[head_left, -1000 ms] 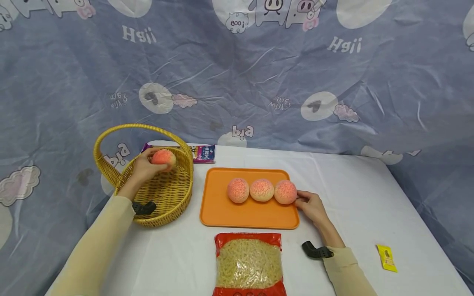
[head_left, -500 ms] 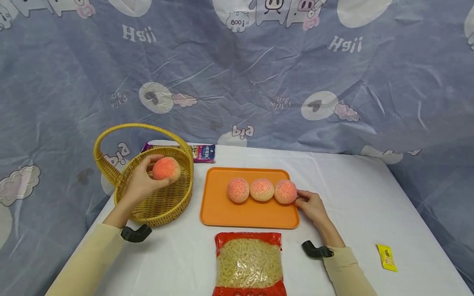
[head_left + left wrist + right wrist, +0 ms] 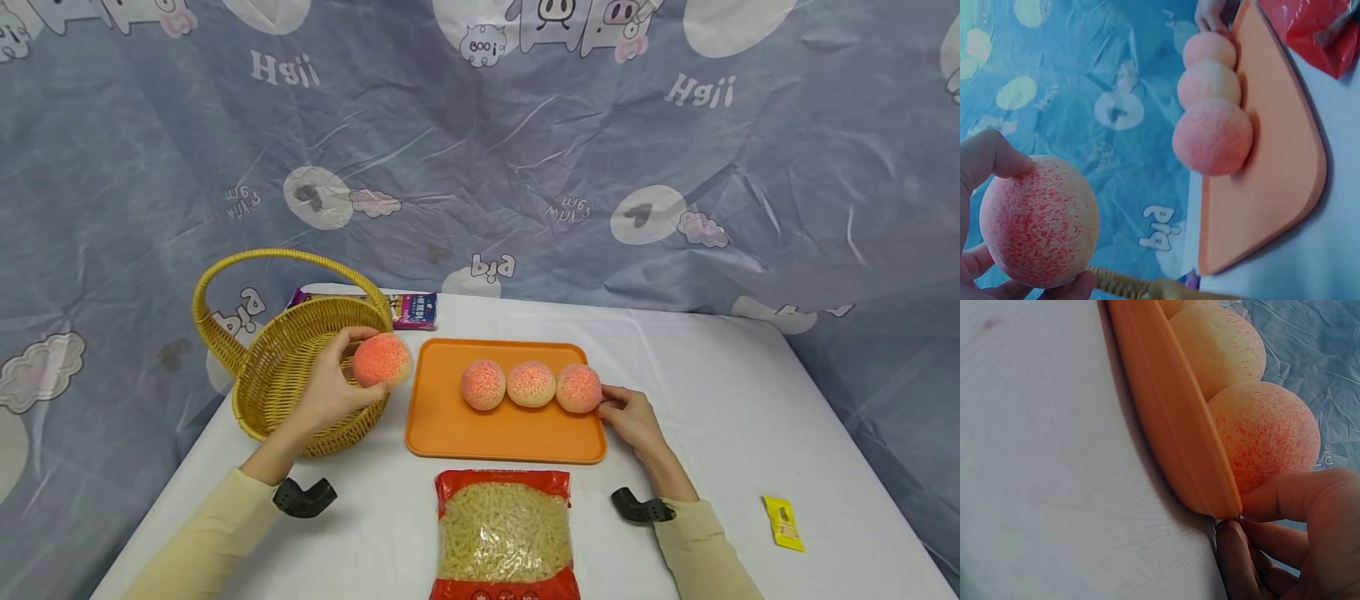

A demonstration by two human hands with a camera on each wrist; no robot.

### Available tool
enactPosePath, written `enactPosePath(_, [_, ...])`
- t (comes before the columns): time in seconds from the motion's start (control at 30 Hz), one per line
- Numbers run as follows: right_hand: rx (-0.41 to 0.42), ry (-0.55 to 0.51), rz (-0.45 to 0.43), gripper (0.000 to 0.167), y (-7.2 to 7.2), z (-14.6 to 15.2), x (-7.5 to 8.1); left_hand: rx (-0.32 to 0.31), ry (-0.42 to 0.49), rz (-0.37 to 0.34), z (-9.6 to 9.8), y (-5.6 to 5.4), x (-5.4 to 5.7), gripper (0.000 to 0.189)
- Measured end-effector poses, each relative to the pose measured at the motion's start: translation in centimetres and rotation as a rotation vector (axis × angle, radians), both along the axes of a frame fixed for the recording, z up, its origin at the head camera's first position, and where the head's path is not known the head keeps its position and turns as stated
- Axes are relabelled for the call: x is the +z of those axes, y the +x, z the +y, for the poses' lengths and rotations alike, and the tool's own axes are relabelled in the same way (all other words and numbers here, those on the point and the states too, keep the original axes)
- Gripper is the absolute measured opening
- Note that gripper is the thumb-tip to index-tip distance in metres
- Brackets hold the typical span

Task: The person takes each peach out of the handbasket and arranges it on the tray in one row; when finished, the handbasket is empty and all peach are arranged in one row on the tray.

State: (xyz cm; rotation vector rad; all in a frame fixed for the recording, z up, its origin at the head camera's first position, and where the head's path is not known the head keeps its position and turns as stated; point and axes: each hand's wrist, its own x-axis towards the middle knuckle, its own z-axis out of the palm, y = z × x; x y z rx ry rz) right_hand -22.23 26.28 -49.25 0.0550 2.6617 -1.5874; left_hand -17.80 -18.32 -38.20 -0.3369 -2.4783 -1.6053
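My left hand [image 3: 337, 385] grips a round pink-and-cream peach [image 3: 382, 360], thumb and fingers curled round it. In the head view the peach overlaps the right rim of a yellow wicker basket [image 3: 249, 392] with a tall arched handle. Three similar peaches sit in a touching row on an orange tray [image 3: 487, 437]: a left one [image 3: 482, 385], a middle one [image 3: 531, 384] and a right one [image 3: 579, 388]. At the tray's right edge, beside the right peach, my right hand [image 3: 1329, 519] pinches the rim, with fingertips above and below it.
A clear-and-red bag of pasta [image 3: 504, 533] lies in front of the tray. Behind the basket is a purple snack packet [image 3: 415, 311]. A small yellow packet [image 3: 783, 522] lies at right on the white tabletop [image 3: 720, 417], which a blue-grey printed cloth [image 3: 480, 167] backs.
My left hand has lifted the peach from over the basket's inside and carried it right and toward me, to the basket's right rim. The right hand and the tray have stayed put.
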Motion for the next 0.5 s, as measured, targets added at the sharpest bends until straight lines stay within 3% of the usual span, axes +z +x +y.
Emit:
enactPosePath(0.23, [-0.004,-0.002,-0.026,0.047,-0.3,0.2,-0.4,-0.082,0.013,-0.023,2.6,0.0,-2.2,0.070])
enactPosePath(0.5, [-0.003,0.000,-0.005,0.046,-0.1,0.0,-0.1,-0.043,-0.023,-0.015,5.2,-1.1,-4.2,0.070])
